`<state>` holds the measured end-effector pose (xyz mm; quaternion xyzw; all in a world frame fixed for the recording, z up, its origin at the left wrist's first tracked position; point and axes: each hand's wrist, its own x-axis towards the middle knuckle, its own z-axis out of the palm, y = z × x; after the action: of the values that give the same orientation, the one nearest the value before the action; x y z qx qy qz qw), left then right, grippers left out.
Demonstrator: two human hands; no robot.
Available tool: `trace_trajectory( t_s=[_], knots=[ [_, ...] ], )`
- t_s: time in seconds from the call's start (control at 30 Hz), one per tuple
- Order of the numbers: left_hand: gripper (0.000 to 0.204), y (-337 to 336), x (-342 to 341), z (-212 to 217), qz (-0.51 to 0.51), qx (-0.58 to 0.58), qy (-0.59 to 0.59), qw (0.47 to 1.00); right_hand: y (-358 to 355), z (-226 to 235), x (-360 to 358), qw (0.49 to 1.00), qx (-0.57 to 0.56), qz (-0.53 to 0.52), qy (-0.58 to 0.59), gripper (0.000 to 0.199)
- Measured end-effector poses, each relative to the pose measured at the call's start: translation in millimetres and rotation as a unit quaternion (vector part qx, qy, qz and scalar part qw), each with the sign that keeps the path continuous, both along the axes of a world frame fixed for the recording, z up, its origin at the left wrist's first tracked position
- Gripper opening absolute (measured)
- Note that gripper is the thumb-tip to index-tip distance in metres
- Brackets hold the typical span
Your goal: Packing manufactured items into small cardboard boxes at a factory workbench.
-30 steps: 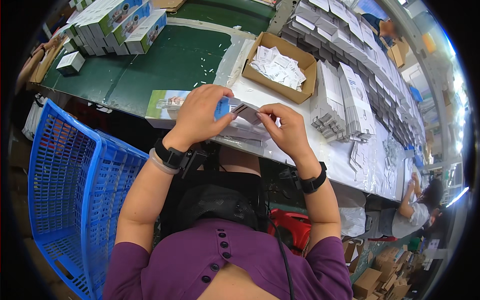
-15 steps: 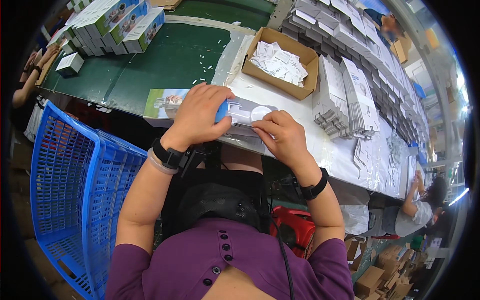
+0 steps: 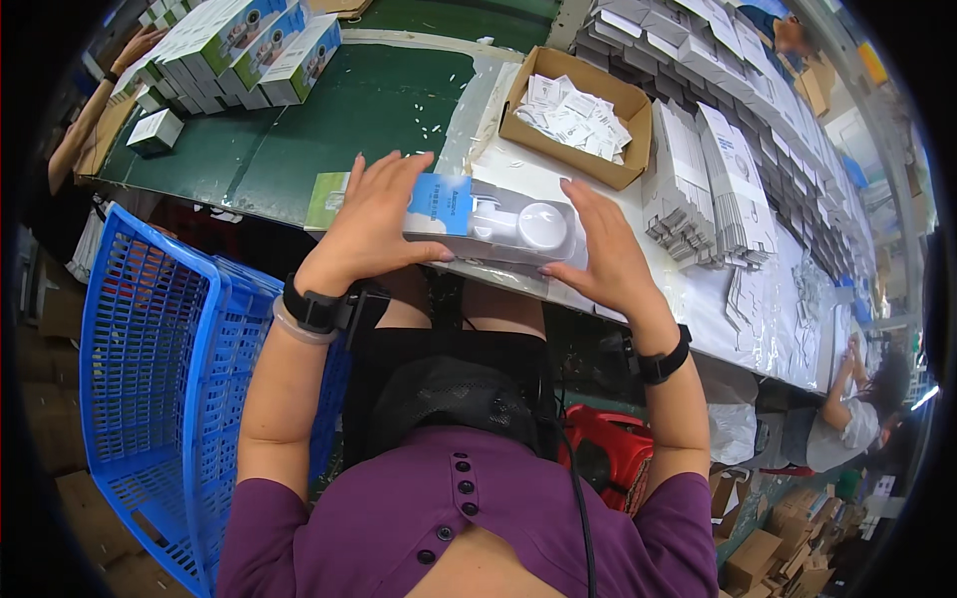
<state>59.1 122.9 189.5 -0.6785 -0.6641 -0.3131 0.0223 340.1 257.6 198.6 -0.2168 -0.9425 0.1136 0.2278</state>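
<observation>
White-and-blue retail box [image 3: 488,224], printed with a round white device, lies flat at the near edge of our workbench [image 3: 698,309]. Our left hand [image 3: 374,224] presses down on its blue end with fingers spread; our right hand [image 3: 603,249] cups the other end, palm against the side. Neither hand is clenched: both hold the box between them, flat-handed. We judge the box closed or nearly so, though we cannot tell whether the end flaps are tucked. Behind it an open cardboard carton [image 3: 578,115] holds folded leaflets. Stacks of flat unfolded boxes [image 3: 713,179] along the right side look unassembled. Finished boxes [image 3: 239,45] stand at the green mat's [image 3: 339,120] far left corner. Blue plastic crate [image 3: 159,379] sits left of our knees.
</observation>
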Motion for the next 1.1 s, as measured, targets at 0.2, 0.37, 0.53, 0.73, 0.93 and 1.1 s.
trace_trajectory(
  t_s=[0.2, 0.37, 0.53, 0.73, 0.93, 1.1],
  knots=[
    [0.089, 12, 1, 2, -0.019, -0.071, 0.045, 0.996, 5, -4, -21, 0.977, -0.203, -0.014, -0.067, 0.077],
    [0.088, 9, 2, 31, 0.0, 0.025, -0.11, 0.994, -1, 33, -51, 0.934, -0.325, 0.108, 0.106, 0.07],
    [0.09, 8, -2, 49, 0.058, 0.157, -0.244, 0.955, -1, 80, -57, 0.934, -0.119, 0.079, 0.329, 0.058],
    [0.097, 45, 48, 12, 0.103, 0.272, -0.393, 0.872, -10, 51, -105, 0.867, -0.353, 0.092, 0.34, 0.045],
    [0.073, 22, 51, -1, -0.029, 0.268, -0.394, 0.879, -2, 26, -115, 0.78, -0.523, 0.101, 0.33, 0.049],
    [0.042, 34, 6, 30, -0.131, 0.192, -0.638, 0.734, -1, 31, -118, 0.764, -0.543, 0.145, 0.317, 0.05]
  ],
)
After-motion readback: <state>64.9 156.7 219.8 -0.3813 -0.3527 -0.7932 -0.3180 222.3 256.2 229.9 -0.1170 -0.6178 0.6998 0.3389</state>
